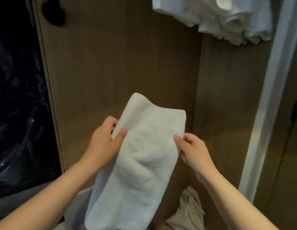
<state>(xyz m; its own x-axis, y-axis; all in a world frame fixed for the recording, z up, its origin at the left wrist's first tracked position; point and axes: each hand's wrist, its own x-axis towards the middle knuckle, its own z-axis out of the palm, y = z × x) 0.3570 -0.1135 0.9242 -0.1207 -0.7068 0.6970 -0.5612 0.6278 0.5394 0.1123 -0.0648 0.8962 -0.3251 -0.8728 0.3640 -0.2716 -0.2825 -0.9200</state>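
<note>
Folded white terry towel (141, 156) is held in the air, not resting on anything, in front of the brown wooden cupboard panel (119, 63). Its near end hangs down towards the person; its far end tilts up towards the panel.

Left hand (103, 141) grips the towel's left edge, thumb on top and fingers curled underneath. Right hand (194, 151) pinches the right edge between thumb and fingers. Both grips sit in the upper half of the towel, with nothing supporting the lower half.

Risks, as judged from this moment:
- The long unsupported lower part sags. If either grip loosens, the layers could slide apart and the fold come undone.
- The right-hand pinch is shallow, on the edge only, and may catch just the top layer. A quick lift could peel that layer off.
- The heap of white towels (219, 19) at the top right overhangs its support, whose edge is hidden. Pushing another towel in could nudge the front ones off.
- Crumpled beige fabric item (191, 209) lies low beside the cupboard, just under the towel's right side. It is too blurred to identify. A dropped towel would land on or near it and might get dirty.
- Dark, shiny plastic sheeting (16, 97) runs along the left. A wide swing of the left elbow could brush it.
</note>
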